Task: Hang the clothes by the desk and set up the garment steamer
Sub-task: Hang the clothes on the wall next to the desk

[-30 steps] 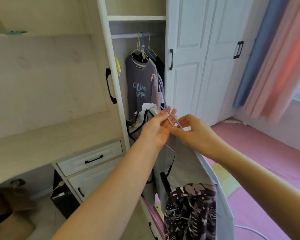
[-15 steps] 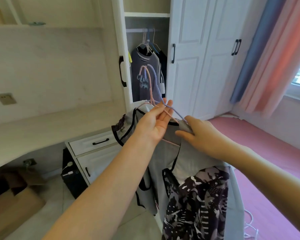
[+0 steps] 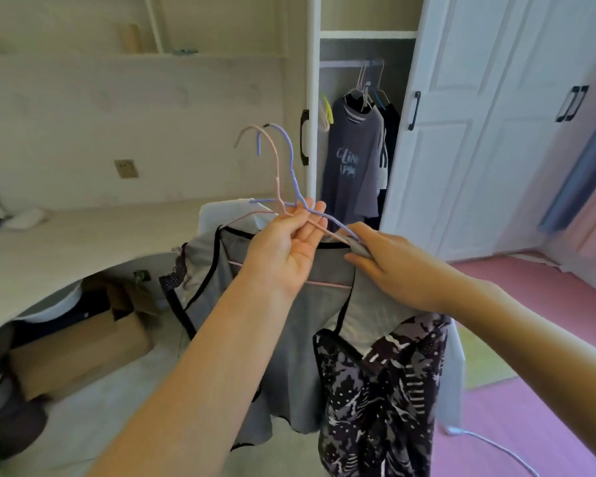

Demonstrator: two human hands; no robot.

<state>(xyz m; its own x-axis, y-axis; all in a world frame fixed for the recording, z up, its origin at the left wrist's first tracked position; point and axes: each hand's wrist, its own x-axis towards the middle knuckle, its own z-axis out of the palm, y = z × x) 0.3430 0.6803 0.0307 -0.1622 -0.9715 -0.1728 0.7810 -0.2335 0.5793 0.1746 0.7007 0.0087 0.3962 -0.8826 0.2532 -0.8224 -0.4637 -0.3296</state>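
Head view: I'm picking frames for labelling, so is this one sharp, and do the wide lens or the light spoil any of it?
Head view: the left hand and the two hangers are fairly sharp; the wardrobe doors and desk edge bow from wide-angle distortion; the cardboard box under the desk sits in shade; the curtain at the right edge is smeared.

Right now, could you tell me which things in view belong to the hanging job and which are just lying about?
In the job:
- pink hanger and purple hanger, held by the left hand
- grey black-trimmed garment, pinched by the right hand
- patterned garment
- desk

Lying about:
- cardboard box
- grey T-shirt in the wardrobe
- wall socket
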